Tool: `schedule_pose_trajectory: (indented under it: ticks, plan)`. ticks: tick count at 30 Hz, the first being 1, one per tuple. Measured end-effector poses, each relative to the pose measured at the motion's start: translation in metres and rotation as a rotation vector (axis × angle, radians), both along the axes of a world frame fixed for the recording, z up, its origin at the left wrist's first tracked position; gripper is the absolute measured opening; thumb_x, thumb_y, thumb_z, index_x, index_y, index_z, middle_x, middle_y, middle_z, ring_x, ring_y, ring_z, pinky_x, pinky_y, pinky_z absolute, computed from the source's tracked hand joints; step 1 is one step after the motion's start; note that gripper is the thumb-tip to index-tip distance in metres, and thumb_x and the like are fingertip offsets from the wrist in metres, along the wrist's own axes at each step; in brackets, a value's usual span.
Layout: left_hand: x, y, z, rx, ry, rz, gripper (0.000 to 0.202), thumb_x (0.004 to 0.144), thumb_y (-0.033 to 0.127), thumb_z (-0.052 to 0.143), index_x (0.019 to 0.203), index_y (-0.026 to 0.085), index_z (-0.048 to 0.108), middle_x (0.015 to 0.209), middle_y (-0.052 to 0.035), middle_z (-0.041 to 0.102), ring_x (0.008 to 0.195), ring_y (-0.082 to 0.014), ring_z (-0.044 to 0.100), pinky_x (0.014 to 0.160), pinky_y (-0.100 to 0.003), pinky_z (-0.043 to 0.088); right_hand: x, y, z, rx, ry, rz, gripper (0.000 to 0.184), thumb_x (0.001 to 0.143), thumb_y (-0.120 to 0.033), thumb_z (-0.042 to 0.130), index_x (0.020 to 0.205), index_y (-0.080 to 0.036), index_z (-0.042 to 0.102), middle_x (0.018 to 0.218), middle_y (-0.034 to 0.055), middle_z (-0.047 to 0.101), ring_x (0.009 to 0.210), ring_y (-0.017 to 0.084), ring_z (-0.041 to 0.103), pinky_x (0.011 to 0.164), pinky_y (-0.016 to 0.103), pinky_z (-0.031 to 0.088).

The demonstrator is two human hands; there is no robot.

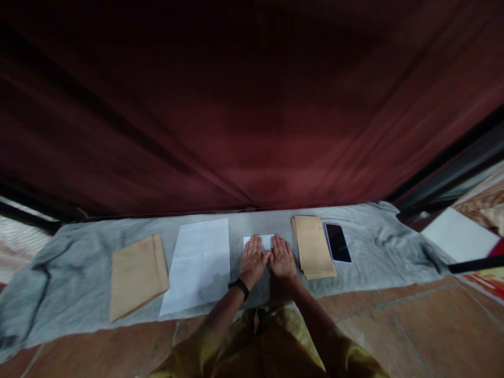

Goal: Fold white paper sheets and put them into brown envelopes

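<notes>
A small folded white paper (266, 242) lies on the grey cloth in front of me, mostly covered by my hands. My left hand (253, 258) presses flat on its left part, fingers stretched out and pointing away from me. On the right part rests my right hand (282, 256), also flat with its fingers extended. The two thumbs meet near the middle. To the left of my hands are large white paper sheets (199, 265). Just to the right lies a stack of brown envelopes (315, 247).
Larger brown envelopes (136, 273) lie at the far left of the grey cloth (378, 247). A phone (337, 243) with a dark screen sits beside the right-hand stack. Behind the cloth hangs a dark red curtain (260, 142). Brown floor tiles (394, 320) show in front.
</notes>
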State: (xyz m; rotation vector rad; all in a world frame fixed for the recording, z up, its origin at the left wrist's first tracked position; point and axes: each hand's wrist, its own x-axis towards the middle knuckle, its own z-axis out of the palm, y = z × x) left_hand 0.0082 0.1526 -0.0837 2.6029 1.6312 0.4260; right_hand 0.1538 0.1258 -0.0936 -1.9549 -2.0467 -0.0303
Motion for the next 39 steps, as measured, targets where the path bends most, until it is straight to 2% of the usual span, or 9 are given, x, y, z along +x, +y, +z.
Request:
schedule_pose_trajectory:
  ticks: [8, 14, 16, 20, 22, 26, 29, 35, 39]
  plan:
    - [-0.026, -0.003, -0.008, 0.045, -0.011, 0.158, 0.062, 0.099, 0.037, 0.035, 0.152, 0.005, 0.033, 0.157, -0.0186, 0.039, 0.149, -0.0272, 0.031, 0.120, -0.047, 0.030, -0.002, -0.001, 0.001, 0.019, 0.013, -0.019, 0.055, 0.104, -0.036, 0.034, 0.154, -0.012, 0.035, 0.157, 0.0141, 0.039, 0.146, 0.028, 0.035, 0.120, 0.048, 0.025]
    - [-0.035, -0.010, -0.007, 0.051, -0.032, 0.207, 0.061, 0.100, 0.036, 0.032, 0.153, 0.008, 0.031, 0.155, -0.0173, 0.042, 0.148, -0.0274, 0.033, 0.119, -0.049, 0.032, -0.001, -0.001, 0.002, 0.021, 0.012, -0.015, 0.056, 0.105, -0.038, 0.033, 0.154, -0.011, 0.035, 0.157, 0.0137, 0.039, 0.146, 0.028, 0.035, 0.120, 0.048, 0.026]
    - [-0.035, -0.015, -0.004, 0.049, -0.025, 0.188, 0.059, 0.100, 0.033, 0.031, 0.154, 0.008, 0.032, 0.157, -0.0164, 0.040, 0.149, -0.0271, 0.031, 0.120, -0.050, 0.030, -0.001, -0.001, 0.002, 0.016, 0.011, -0.015, 0.056, 0.105, -0.038, 0.031, 0.154, -0.011, 0.035, 0.158, 0.0130, 0.038, 0.147, 0.028, 0.033, 0.120, 0.048, 0.024]
    - [-0.030, -0.033, 0.001, 0.029, 0.013, 0.005, 0.058, 0.100, 0.034, 0.034, 0.154, 0.013, 0.033, 0.160, -0.0111, 0.036, 0.151, -0.0237, 0.027, 0.122, -0.046, 0.027, -0.002, -0.001, 0.003, -0.006, 0.009, -0.017, 0.056, 0.106, -0.038, 0.030, 0.154, -0.011, 0.034, 0.159, 0.0122, 0.036, 0.148, 0.028, 0.031, 0.121, 0.046, 0.023]
    - [-0.028, -0.041, 0.001, 0.008, 0.031, -0.048, 0.059, 0.100, 0.038, 0.037, 0.153, 0.012, 0.035, 0.160, -0.0118, 0.037, 0.150, -0.0240, 0.028, 0.122, -0.046, 0.027, -0.001, 0.000, 0.005, -0.022, 0.012, -0.016, 0.056, 0.106, -0.038, 0.031, 0.155, -0.011, 0.034, 0.160, 0.0122, 0.035, 0.148, 0.028, 0.030, 0.120, 0.047, 0.023]
    - [-0.027, -0.047, -0.001, -0.008, 0.042, -0.057, 0.063, 0.099, 0.044, 0.039, 0.152, 0.011, 0.036, 0.159, -0.0139, 0.037, 0.150, -0.0252, 0.029, 0.122, -0.046, 0.028, 0.000, 0.001, 0.010, -0.045, 0.031, -0.019, 0.056, 0.105, -0.038, 0.034, 0.154, -0.010, 0.035, 0.159, 0.0137, 0.035, 0.148, 0.028, 0.030, 0.120, 0.049, 0.024]
    - [-0.028, -0.045, -0.006, -0.003, 0.042, -0.061, 0.064, 0.097, 0.042, 0.041, 0.153, 0.013, 0.034, 0.159, -0.0137, 0.037, 0.150, -0.0258, 0.028, 0.122, -0.047, 0.026, -0.012, 0.000, 0.016, -0.032, 0.064, -0.019, 0.054, 0.105, -0.034, 0.033, 0.153, -0.010, 0.036, 0.159, 0.0135, 0.036, 0.148, 0.028, 0.030, 0.120, 0.050, 0.025]
    - [-0.028, -0.041, -0.021, 0.020, 0.032, -0.097, 0.060, 0.094, 0.021, 0.040, 0.154, 0.018, 0.033, 0.158, -0.0103, 0.040, 0.149, -0.0228, 0.032, 0.121, -0.047, 0.029, -0.055, -0.012, 0.018, -0.020, 0.147, 0.252, 0.048, 0.107, -0.031, 0.028, 0.149, -0.016, 0.045, 0.156, 0.0078, 0.043, 0.147, 0.018, 0.033, 0.121, 0.040, 0.028]
    - [-0.026, -0.043, -0.018, 0.014, 0.066, -0.074, 0.062, 0.093, 0.019, 0.040, 0.154, 0.013, 0.031, 0.160, -0.0125, 0.037, 0.150, -0.0243, 0.029, 0.122, -0.048, 0.028, -0.050, -0.018, 0.011, -0.001, 0.152, 0.249, 0.052, 0.106, -0.036, 0.032, 0.152, -0.013, 0.040, 0.157, 0.0106, 0.041, 0.147, 0.020, 0.035, 0.121, 0.041, 0.028]
